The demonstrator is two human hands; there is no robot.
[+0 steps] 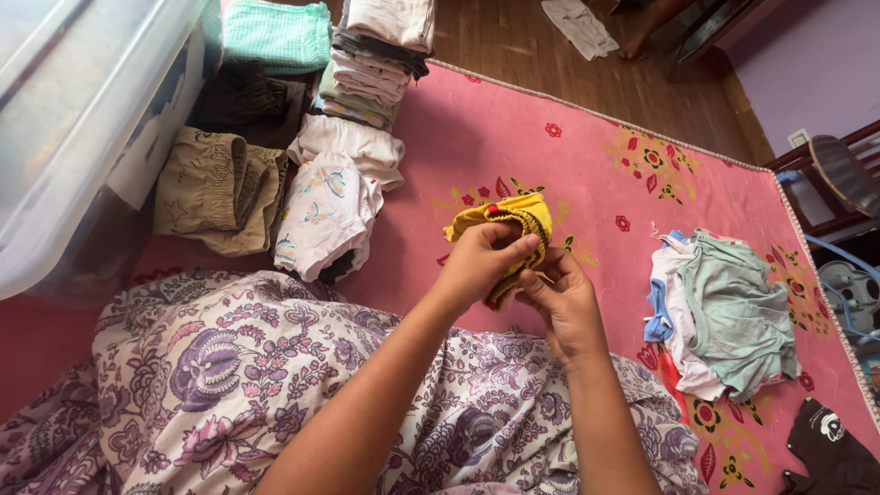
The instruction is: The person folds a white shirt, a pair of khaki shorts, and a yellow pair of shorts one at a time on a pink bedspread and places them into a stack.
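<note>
A small yellow garment [513, 218] with a red spot and a dark elastic edge is bunched above the pink flowered mat [587, 174]. My left hand [481, 261] grips it from the left, thumb across the cloth. My right hand [564, 302] pinches its lower right edge. Both hands are held over my lap, which is covered by a purple flowered cloth [229, 367].
Folded clothes lie to the left: a white printed piece [325, 215], khaki shorts [220, 188], a tall stack [376, 64] and a green cloth [275, 35]. A clear plastic bin [73, 128] stands far left. A loose pile of pale clothes [724, 312] lies right. Wooden floor behind.
</note>
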